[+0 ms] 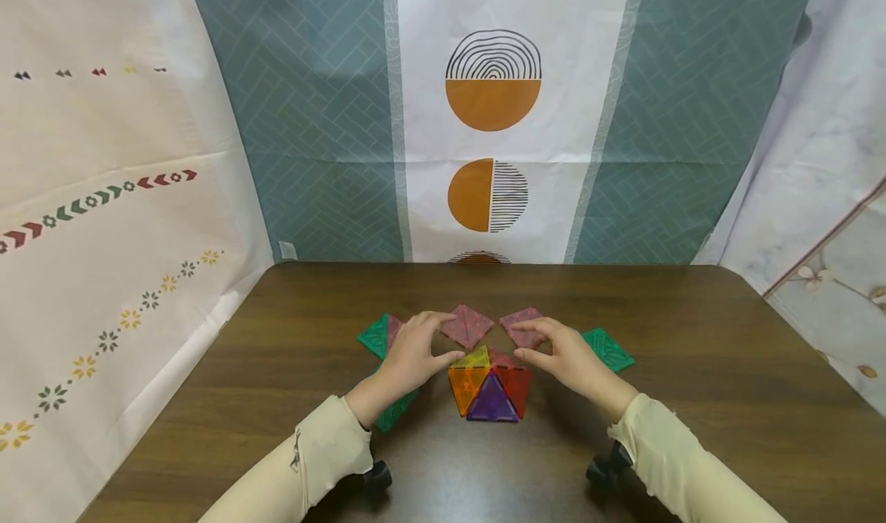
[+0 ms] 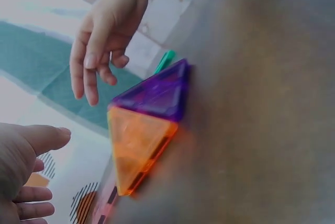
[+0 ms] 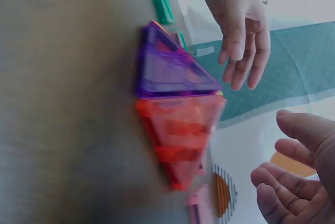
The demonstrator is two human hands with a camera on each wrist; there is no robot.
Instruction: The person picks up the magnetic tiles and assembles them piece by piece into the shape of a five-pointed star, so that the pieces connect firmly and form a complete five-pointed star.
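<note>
A small pyramid-like dome of translucent magnetic tiles stands at the middle of the table. Its front is a purple triangle (image 1: 493, 401), flanked by an orange triangle (image 1: 467, 384) and a red triangle (image 1: 514, 384); a yellow triangle (image 1: 474, 357) shows on top. My left hand (image 1: 414, 351) hovers at the dome's left side, thumb towards the yellow tile, fingers relaxed and holding nothing. On the other side my right hand (image 1: 564, 355) is held the same way, loosely bent. Both wrist views show a gap between the hands and the dome (image 2: 141, 145).
Flat pink tiles (image 1: 467, 327) lie behind the dome, others (image 1: 521, 321) beside the right fingers. Green tiles lie to the left (image 1: 374, 336), partly under the left forearm (image 1: 396, 412), and to the right (image 1: 608, 350). A patterned curtain (image 1: 318, 161) hangs behind the wooden table (image 1: 484, 469).
</note>
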